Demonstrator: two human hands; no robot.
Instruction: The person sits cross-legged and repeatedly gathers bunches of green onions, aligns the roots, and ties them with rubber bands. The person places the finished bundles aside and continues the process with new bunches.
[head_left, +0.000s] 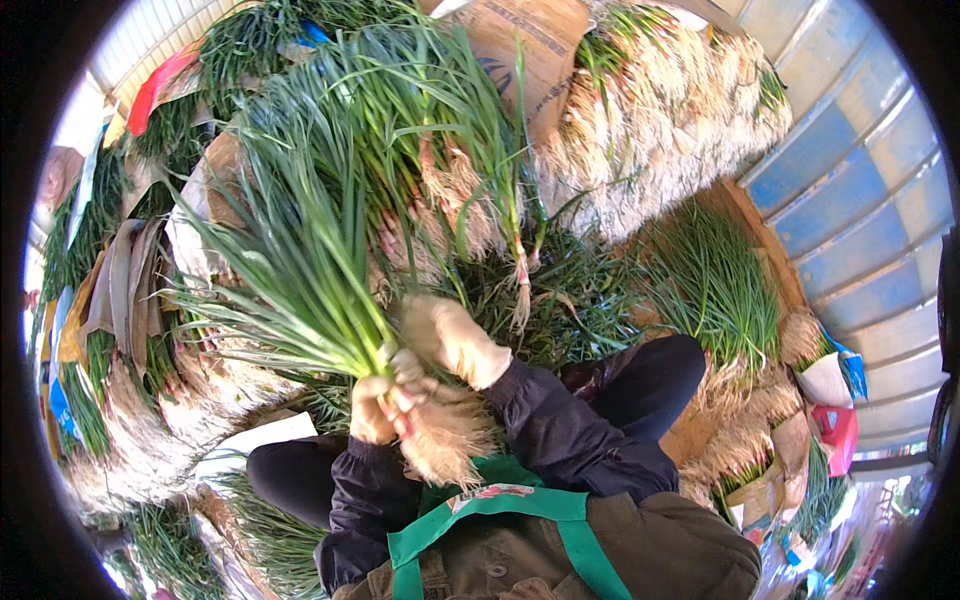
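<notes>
My left hand, in a pale glove, is closed around the stems of a bunch of leafy allium plants, which look like green garlic. Their long green leaves fan up and to the left. The reddish-white stem bases and pale, hairy roots point down toward my lap. Right beside the bunch is my right hand, gloved too and blurred by motion. Its fingers are too smeared to show whether they touch the leaves.
A large heap of the same plants lies ahead, with loose leaves before my knees. Rooty stacks rise at the right and left. A brown printed sack covers part of the pile. A ribbed metal wall bounds the right side.
</notes>
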